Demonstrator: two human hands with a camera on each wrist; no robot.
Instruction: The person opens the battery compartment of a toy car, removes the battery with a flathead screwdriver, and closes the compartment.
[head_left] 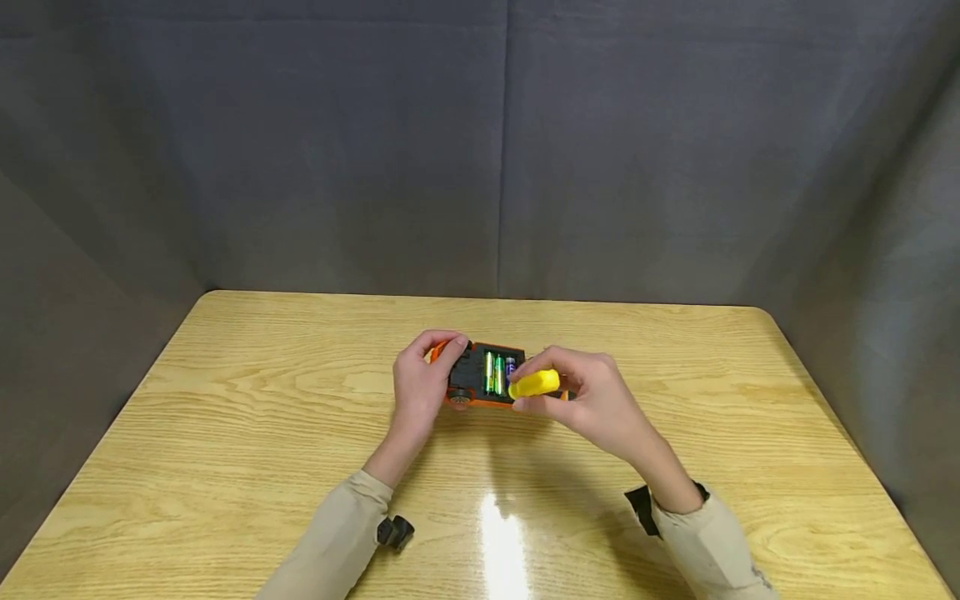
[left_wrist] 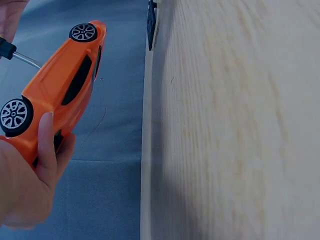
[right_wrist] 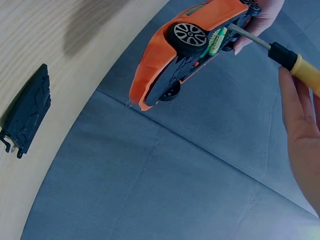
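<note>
Mid-desk, the left hand (head_left: 417, 385) grips an upturned orange toy car (head_left: 480, 377) by one end; light, rigid plastic, likely slippery. The right hand (head_left: 592, 400) pinches a yellow-handled screwdriver (head_left: 534, 384) at its open battery bay.

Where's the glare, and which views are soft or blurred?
Head view: a bright streak of glare on the table near the person, between the sleeves; toy car and yellow screwdriver are small but fairly sharp. Left wrist view: the wood grain is smeared, the left hand close and soft. Right wrist view: the right hand is blurred at the edge; the car is crisp.
</note>
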